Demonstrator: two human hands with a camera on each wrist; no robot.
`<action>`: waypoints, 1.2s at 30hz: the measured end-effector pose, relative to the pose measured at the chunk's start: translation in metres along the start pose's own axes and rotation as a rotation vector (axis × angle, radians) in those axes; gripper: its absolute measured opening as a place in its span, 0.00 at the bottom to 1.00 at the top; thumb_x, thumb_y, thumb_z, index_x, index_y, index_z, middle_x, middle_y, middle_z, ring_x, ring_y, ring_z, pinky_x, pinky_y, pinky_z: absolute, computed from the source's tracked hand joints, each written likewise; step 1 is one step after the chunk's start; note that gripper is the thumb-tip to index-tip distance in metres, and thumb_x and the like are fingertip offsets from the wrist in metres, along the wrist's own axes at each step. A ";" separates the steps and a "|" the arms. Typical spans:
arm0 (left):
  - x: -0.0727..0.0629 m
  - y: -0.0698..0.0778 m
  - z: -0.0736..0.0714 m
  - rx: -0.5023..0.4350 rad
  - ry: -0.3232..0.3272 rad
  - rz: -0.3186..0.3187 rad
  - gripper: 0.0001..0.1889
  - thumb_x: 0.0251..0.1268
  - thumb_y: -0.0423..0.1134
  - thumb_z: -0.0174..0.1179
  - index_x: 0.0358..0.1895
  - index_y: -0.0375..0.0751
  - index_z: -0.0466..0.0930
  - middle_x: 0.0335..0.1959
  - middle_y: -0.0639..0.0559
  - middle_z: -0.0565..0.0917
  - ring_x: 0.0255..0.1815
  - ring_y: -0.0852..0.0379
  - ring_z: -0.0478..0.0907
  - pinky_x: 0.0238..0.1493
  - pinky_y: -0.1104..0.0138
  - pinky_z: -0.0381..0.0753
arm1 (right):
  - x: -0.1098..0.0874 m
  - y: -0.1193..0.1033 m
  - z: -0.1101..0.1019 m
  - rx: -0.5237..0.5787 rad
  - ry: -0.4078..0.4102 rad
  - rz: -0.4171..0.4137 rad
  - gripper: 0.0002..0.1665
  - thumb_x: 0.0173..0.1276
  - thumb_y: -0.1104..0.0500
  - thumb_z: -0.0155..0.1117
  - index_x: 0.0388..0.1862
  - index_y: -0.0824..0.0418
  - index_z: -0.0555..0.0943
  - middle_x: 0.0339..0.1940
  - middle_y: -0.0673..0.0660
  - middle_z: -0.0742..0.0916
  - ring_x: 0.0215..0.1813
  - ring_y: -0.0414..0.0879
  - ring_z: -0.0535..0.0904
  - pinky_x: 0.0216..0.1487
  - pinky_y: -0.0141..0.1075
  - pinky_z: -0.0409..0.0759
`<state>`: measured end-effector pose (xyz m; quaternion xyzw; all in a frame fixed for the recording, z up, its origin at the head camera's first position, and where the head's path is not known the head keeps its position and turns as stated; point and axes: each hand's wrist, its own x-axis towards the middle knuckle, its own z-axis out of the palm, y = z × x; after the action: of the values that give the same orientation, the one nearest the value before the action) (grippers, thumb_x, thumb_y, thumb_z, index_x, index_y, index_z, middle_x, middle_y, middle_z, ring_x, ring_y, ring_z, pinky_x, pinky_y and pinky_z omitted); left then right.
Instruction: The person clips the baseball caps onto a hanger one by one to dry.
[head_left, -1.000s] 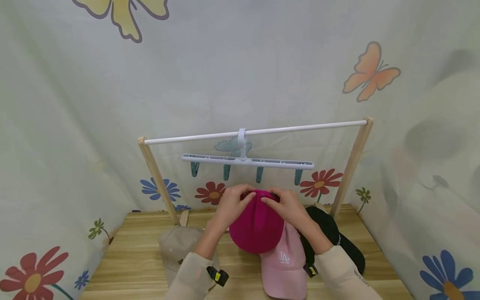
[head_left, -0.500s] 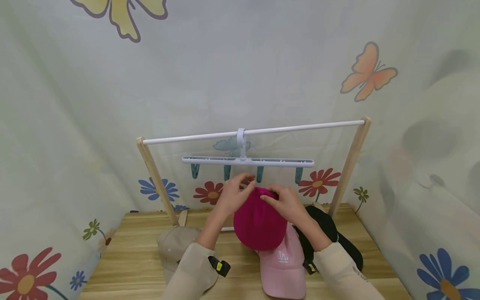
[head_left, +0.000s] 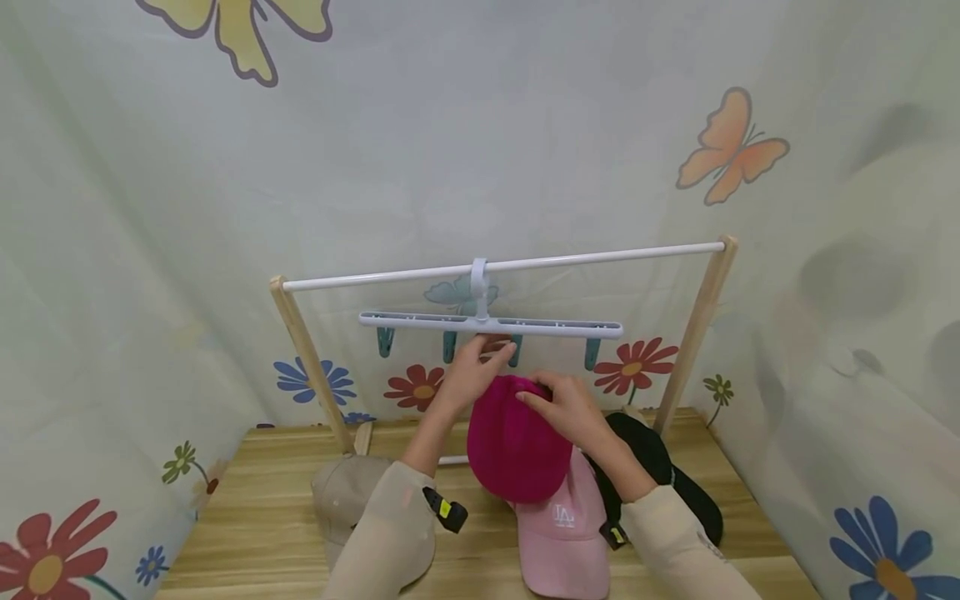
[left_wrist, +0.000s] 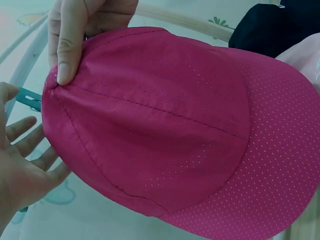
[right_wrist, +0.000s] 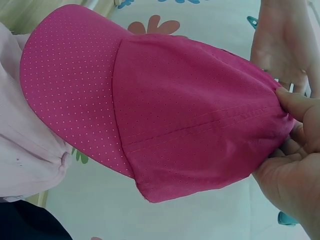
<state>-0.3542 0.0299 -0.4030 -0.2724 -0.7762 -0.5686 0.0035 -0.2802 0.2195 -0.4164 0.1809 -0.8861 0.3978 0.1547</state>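
Note:
A magenta cap [head_left: 517,450] hangs from my right hand [head_left: 566,404], whose thumb and fingers pinch the top of its crown. In the right wrist view the cap's dotted brim [right_wrist: 75,80] points away from that hand. My left hand [head_left: 471,371] has its fingers spread off the cap, fingertips right at a teal clip [head_left: 516,351] under the white hanger [head_left: 491,325]. In the left wrist view, this hand's palm shows behind the cap beside a teal clip [left_wrist: 30,99].
The hanger hooks over a white rod [head_left: 600,259] between wooden posts. On the wooden table [head_left: 262,500] lie a beige cap [head_left: 348,492], a pink cap [head_left: 562,550] and a black cap [head_left: 690,492]. More teal clips [head_left: 386,342] hang along the hanger.
My left hand has let go of the magenta cap and moved up to the hanger's clips. The right hand keeps its pinch, with the cap slightly shifted.

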 end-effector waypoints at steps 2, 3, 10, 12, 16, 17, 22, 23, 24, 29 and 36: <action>0.003 -0.001 0.001 -0.006 -0.008 0.010 0.28 0.75 0.59 0.56 0.70 0.48 0.73 0.67 0.49 0.77 0.69 0.46 0.73 0.63 0.50 0.78 | 0.000 0.002 0.001 -0.013 0.007 -0.012 0.09 0.70 0.58 0.70 0.46 0.59 0.87 0.34 0.51 0.89 0.30 0.38 0.80 0.32 0.31 0.81; 0.005 -0.002 0.002 -0.011 -0.011 0.013 0.28 0.75 0.59 0.56 0.69 0.48 0.73 0.67 0.49 0.77 0.69 0.47 0.73 0.63 0.49 0.77 | 0.000 0.002 0.002 -0.020 0.010 -0.017 0.08 0.70 0.58 0.70 0.45 0.59 0.87 0.33 0.51 0.88 0.29 0.38 0.79 0.32 0.31 0.80; 0.014 -0.005 0.006 -0.068 -0.023 0.014 0.27 0.74 0.60 0.56 0.66 0.48 0.76 0.63 0.52 0.80 0.64 0.50 0.77 0.63 0.48 0.76 | -0.002 0.008 0.006 -0.008 0.008 -0.017 0.09 0.70 0.58 0.70 0.47 0.59 0.86 0.35 0.51 0.89 0.31 0.38 0.79 0.34 0.31 0.81; 0.016 -0.005 0.006 -0.109 -0.034 0.027 0.25 0.74 0.59 0.57 0.64 0.47 0.78 0.62 0.50 0.81 0.63 0.50 0.77 0.64 0.47 0.76 | -0.002 0.008 0.005 0.001 0.004 -0.011 0.09 0.70 0.58 0.70 0.47 0.59 0.86 0.36 0.51 0.89 0.31 0.39 0.79 0.34 0.32 0.81; 0.019 -0.004 0.007 -0.155 -0.057 0.079 0.22 0.75 0.55 0.58 0.61 0.44 0.80 0.60 0.47 0.83 0.61 0.51 0.78 0.63 0.46 0.76 | -0.001 0.008 0.004 0.004 0.001 -0.006 0.09 0.71 0.58 0.69 0.47 0.59 0.86 0.36 0.51 0.89 0.31 0.39 0.79 0.35 0.32 0.81; 0.020 -0.004 0.007 -0.156 -0.061 0.091 0.22 0.76 0.54 0.58 0.61 0.44 0.81 0.59 0.47 0.83 0.60 0.52 0.79 0.62 0.47 0.76 | -0.001 0.008 0.004 0.004 0.003 -0.008 0.09 0.70 0.58 0.69 0.47 0.59 0.86 0.36 0.51 0.89 0.31 0.39 0.79 0.35 0.32 0.81; 0.022 -0.005 0.007 -0.156 -0.062 0.126 0.18 0.77 0.50 0.58 0.58 0.43 0.82 0.54 0.46 0.86 0.55 0.55 0.82 0.58 0.57 0.79 | -0.002 0.009 0.005 -0.006 0.016 -0.020 0.09 0.70 0.58 0.70 0.47 0.59 0.86 0.35 0.51 0.89 0.30 0.39 0.78 0.33 0.31 0.81; 0.022 -0.004 0.007 -0.163 -0.064 0.134 0.17 0.77 0.49 0.58 0.58 0.43 0.81 0.54 0.46 0.86 0.54 0.54 0.83 0.57 0.58 0.79 | -0.003 0.010 0.005 -0.006 0.019 -0.022 0.09 0.70 0.59 0.70 0.46 0.59 0.86 0.34 0.51 0.89 0.30 0.39 0.78 0.33 0.31 0.81; 0.022 -0.004 0.007 -0.170 -0.064 0.140 0.16 0.77 0.48 0.58 0.58 0.43 0.81 0.53 0.46 0.87 0.53 0.54 0.83 0.56 0.59 0.79 | -0.003 0.010 0.005 -0.005 0.022 -0.022 0.09 0.70 0.59 0.70 0.46 0.59 0.87 0.34 0.51 0.89 0.29 0.39 0.78 0.33 0.31 0.80; 0.021 -0.002 0.006 -0.219 -0.068 0.148 0.13 0.77 0.44 0.57 0.57 0.43 0.80 0.51 0.48 0.87 0.51 0.51 0.85 0.55 0.61 0.81 | -0.004 0.011 0.006 0.005 0.025 -0.017 0.09 0.70 0.59 0.70 0.47 0.60 0.86 0.35 0.51 0.89 0.30 0.39 0.79 0.33 0.31 0.81; 0.021 -0.002 0.005 -0.315 -0.055 0.148 0.12 0.77 0.39 0.57 0.56 0.39 0.80 0.50 0.41 0.87 0.52 0.46 0.86 0.56 0.60 0.83 | -0.003 0.011 0.007 0.006 0.025 -0.004 0.10 0.70 0.59 0.70 0.47 0.60 0.86 0.34 0.52 0.89 0.30 0.39 0.79 0.33 0.32 0.81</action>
<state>-0.3712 0.0428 -0.3997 -0.3414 -0.6551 -0.6737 -0.0186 -0.2829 0.2215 -0.4293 0.1781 -0.8826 0.4023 0.1659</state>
